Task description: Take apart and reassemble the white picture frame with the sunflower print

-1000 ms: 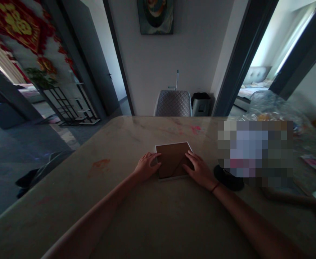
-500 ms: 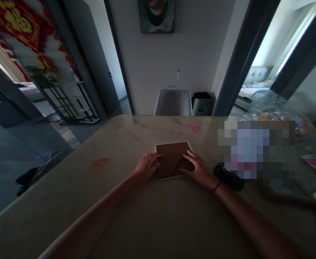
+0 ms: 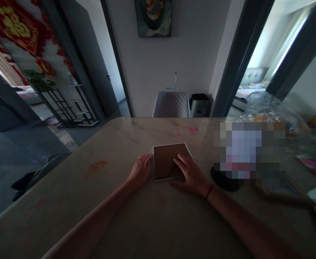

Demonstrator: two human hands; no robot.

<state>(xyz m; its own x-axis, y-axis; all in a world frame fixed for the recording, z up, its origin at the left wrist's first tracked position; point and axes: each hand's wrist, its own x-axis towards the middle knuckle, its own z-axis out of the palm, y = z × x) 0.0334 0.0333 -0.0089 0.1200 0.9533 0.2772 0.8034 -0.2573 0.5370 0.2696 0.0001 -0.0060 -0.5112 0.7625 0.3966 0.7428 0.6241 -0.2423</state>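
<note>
Grip open on both sides: the right hand lies flat, fingers spread, over the lower right corner of a square brown panel (white-edged, its top too dim to read anything on) on the marble-look worktop, the left hand resting just beside its left edge.

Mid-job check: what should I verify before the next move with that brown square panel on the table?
1. Right hand resting on the flat brown, pale-edged square panel: ok.
2. Left hand at the panel's left edge: cannot tell whether it touches.
3. Panel lying flat on the pale marble-look tabletop: ok.
4. Round black object apart from the panel: ok.
5. Panel's underside: cannot tell, hidden.
</note>
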